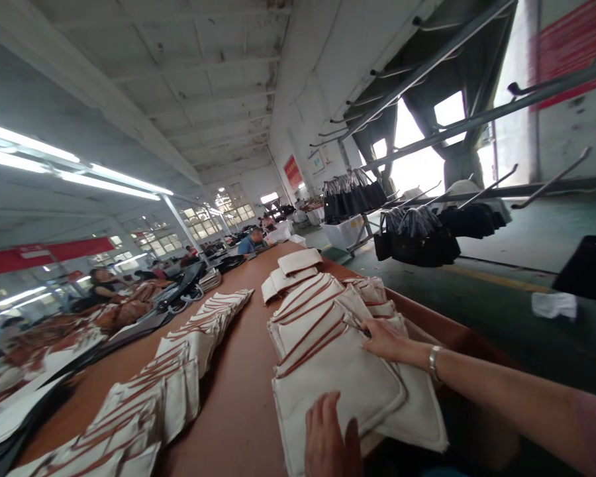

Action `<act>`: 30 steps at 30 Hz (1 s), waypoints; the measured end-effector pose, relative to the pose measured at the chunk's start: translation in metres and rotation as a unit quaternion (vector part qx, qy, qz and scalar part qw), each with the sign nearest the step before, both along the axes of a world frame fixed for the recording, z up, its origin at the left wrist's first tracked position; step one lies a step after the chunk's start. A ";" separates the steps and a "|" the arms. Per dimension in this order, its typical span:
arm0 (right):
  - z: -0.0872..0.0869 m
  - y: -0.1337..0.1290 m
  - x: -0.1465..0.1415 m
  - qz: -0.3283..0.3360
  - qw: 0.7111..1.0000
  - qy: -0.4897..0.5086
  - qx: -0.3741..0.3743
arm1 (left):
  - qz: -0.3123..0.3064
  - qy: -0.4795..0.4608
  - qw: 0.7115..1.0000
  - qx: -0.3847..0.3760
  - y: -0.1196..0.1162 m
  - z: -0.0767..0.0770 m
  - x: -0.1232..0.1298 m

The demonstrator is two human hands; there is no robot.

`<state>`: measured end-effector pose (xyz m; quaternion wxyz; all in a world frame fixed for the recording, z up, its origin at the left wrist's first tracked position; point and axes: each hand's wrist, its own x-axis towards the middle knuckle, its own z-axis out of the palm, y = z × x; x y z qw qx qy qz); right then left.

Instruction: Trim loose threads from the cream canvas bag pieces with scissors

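Note:
Cream fabric bag panels with brown edging (338, 377) lie overlapped in a row on the brown table (238, 397). Over the nearest panel, my left hand (328, 437) is open, its thumb apart from the fingers. My right hand (382, 339), with a silver bracelet on the wrist, is closed at the right side of the row. A thin dark pointed tool (353, 324) sticks out from its fingers towards the panels; its kind cannot be made out. Most of the tool is hidden by the hand.
A second row of cream pieces (179, 364) runs along the table's left. Black bags (417, 238) hang from a metal rack (427, 142) on the right. Brown and black material (129, 305) is heaped further left. A person in blue (249, 244) is at the far end.

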<state>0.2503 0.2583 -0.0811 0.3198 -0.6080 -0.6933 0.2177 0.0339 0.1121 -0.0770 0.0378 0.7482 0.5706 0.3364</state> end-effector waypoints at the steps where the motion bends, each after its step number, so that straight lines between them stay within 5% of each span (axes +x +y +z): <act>1: -0.003 0.000 -0.001 -0.003 1.000 0.006 0.002 | 0.025 0.027 0.999 -0.013 0.020 0.003 0.007; 7: -0.011 -0.001 0.001 0.042 0.997 0.062 0.025 | 0.031 0.085 0.996 -0.017 0.101 0.026 0.038; 14: -0.016 -0.004 0.012 0.071 0.986 0.151 -0.018 | 0.016 0.102 0.993 -0.055 0.131 0.027 0.048; 21: -0.021 0.011 0.006 0.063 0.958 0.244 -0.137 | -0.009 0.043 0.996 -0.075 0.104 0.035 0.045; 27: -0.024 0.014 0.003 0.029 0.949 0.271 -0.160 | -0.053 -0.089 0.975 -0.198 0.051 0.055 -0.022; 30: -0.018 0.008 0.004 0.034 0.950 0.268 -0.154 | -0.067 -0.239 0.919 -0.308 0.012 0.075 -0.051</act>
